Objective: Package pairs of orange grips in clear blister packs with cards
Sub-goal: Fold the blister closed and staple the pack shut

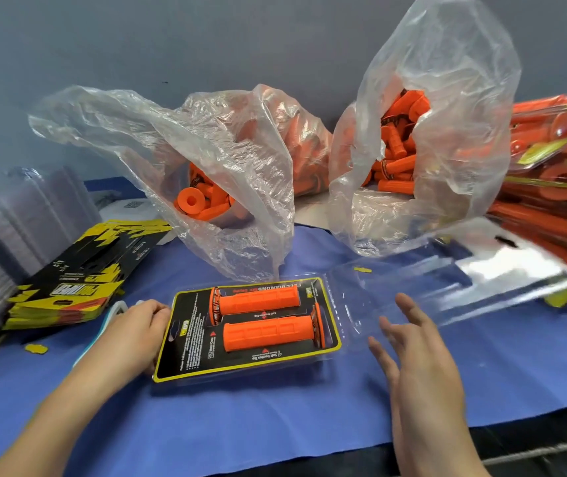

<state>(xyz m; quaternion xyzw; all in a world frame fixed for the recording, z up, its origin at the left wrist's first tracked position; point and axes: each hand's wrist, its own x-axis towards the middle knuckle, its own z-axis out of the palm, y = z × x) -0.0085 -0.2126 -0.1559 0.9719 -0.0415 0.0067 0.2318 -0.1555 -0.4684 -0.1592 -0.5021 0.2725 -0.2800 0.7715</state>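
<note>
A clear blister pack (172, 373) lies on the blue cloth with a black and yellow card (189, 342) in it. Two orange grips (258, 299) (268, 332) lie side by side on the card. My left hand (137, 330) holds the pack's left edge. My right hand (413, 356) hovers to the right of the pack with fingers spread and straight, holding nothing. The pack's clear lid half (361, 304) lies open to the right, under those fingers.
Two clear plastic bags (241, 160) (447, 115) of loose orange grips stand behind the pack. A stack of cards (79, 270) lies at left beside stacked empty blisters (7, 228). Finished packs (557, 173) pile at the right. Another clear blister (481, 273) lies at right.
</note>
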